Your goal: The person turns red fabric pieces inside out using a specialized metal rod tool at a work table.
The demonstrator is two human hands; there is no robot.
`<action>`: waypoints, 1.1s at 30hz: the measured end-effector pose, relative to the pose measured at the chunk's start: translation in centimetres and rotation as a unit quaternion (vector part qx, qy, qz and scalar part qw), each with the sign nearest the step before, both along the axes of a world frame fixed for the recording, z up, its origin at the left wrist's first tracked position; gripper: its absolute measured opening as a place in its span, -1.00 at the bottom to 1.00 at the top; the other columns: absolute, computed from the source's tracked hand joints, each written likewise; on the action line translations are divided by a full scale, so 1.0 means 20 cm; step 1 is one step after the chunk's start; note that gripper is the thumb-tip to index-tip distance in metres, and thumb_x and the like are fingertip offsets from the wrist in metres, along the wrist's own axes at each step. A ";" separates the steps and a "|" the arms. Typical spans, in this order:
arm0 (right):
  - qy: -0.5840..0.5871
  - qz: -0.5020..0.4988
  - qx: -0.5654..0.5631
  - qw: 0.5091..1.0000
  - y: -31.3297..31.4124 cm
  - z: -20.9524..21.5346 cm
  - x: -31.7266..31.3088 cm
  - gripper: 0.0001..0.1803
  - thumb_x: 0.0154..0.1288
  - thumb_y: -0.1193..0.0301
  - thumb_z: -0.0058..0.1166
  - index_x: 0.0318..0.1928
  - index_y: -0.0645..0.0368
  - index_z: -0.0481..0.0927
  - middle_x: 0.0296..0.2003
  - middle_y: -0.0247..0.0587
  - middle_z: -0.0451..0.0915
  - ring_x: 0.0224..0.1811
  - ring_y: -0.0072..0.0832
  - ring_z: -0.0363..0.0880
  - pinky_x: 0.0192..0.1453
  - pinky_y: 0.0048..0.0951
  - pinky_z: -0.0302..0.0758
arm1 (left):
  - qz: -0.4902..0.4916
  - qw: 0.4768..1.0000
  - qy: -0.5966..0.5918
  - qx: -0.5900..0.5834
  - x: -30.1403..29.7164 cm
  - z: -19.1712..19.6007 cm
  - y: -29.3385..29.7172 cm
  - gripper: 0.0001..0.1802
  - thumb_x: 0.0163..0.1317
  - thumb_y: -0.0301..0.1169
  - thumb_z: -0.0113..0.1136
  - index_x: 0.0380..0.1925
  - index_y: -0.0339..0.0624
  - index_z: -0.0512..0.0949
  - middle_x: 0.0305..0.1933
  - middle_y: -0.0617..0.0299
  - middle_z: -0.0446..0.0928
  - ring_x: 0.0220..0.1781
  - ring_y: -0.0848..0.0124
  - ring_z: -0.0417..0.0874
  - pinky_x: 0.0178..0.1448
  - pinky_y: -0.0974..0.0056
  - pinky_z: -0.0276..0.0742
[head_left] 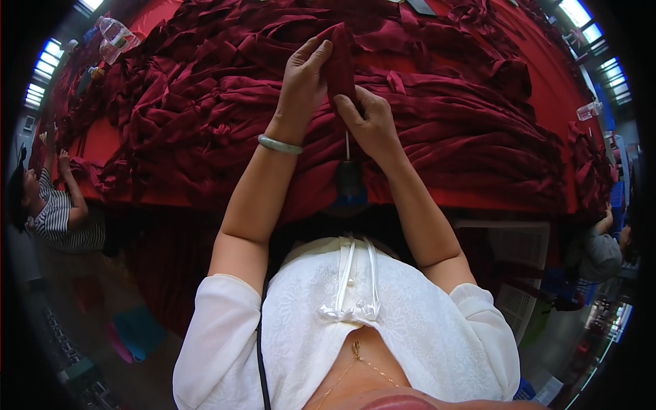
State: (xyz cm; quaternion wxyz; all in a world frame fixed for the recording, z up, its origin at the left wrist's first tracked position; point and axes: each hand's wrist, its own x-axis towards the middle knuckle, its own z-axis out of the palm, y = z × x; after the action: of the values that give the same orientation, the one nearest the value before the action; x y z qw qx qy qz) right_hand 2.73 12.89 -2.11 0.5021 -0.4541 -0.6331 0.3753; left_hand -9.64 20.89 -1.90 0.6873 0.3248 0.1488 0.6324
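A folded dark red cloth piece (339, 65) stands upright between my two hands, its top narrowing to a point. My left hand (304, 76), with a pale green bangle (279, 144) on its wrist, is closed along the cloth's left side. My right hand (370, 121) grips its lower end between thumb and fingers. Just below the cloth a thin metal rod (347, 146) rises from a dark cylindrical base (350, 179) at the table's near edge. Whether the rod's top reaches inside the cloth is hidden. Heaped dark red fabric (225, 113) lies behind and around my hands.
The red-covered table (547, 130) curves away ahead. Clear plastic bottles lie at the far left (116, 37) and the right (589, 111). One person in stripes (58, 212) works at the left edge, another person (598, 249) at the right. A pale crate (526, 246) sits below the table.
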 end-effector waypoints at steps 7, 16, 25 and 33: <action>-0.063 -0.003 0.074 0.995 0.06 -0.02 0.06 -0.72 0.38 0.27 0.04 -0.37 0.25 0.53 -0.60 -0.52 0.38 -0.53 -0.78 0.26 -0.49 -0.62 0.21 | 0.031 0.998 0.035 -0.032 -0.02 -0.02 -0.06 -0.93 0.32 -0.48 0.12 -0.38 -0.11 0.50 -0.43 0.41 0.52 -0.46 0.65 0.49 -0.36 0.52 0.49; -0.092 -0.062 0.115 0.987 0.27 0.03 0.01 -0.60 0.30 0.20 0.10 -0.46 0.32 0.44 -0.64 0.02 0.43 -0.64 -0.39 0.34 -0.50 -0.30 0.30 | 0.040 0.988 0.116 -0.095 0.01 0.11 -0.11 -0.91 0.30 -0.35 0.15 -0.39 -0.04 0.51 -0.50 0.44 0.47 -0.56 0.64 0.41 -0.50 0.50 0.37; -0.036 -0.034 0.095 0.994 0.21 -0.02 -0.02 -0.74 0.36 0.36 0.04 -0.39 0.32 0.49 -0.60 -0.47 0.44 -0.52 -0.79 0.25 -0.50 -0.59 0.28 | 0.039 0.996 0.011 -0.074 0.00 0.08 0.08 -0.86 0.29 -0.51 0.10 -0.16 -0.20 0.55 -0.25 0.22 0.62 -0.23 0.39 0.68 -0.13 0.31 0.65; -0.044 -0.022 0.084 0.995 0.20 -0.04 0.01 -0.71 0.33 0.32 0.06 -0.41 0.34 0.46 -0.63 -0.26 0.39 -0.56 -0.66 0.23 -0.51 -0.49 0.27 | 0.090 0.994 0.056 0.011 0.03 0.04 -0.01 -0.77 0.30 -0.58 0.02 -0.07 -0.25 0.53 -0.21 0.19 0.62 -0.22 0.41 0.67 -0.15 0.34 0.66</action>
State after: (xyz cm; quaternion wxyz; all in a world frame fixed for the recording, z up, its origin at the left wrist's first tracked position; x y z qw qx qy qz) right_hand 2.83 16.89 -2.90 0.5184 -0.4402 -0.6738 0.2890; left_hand -9.01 20.67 -1.17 0.6147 0.3523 0.2089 0.6741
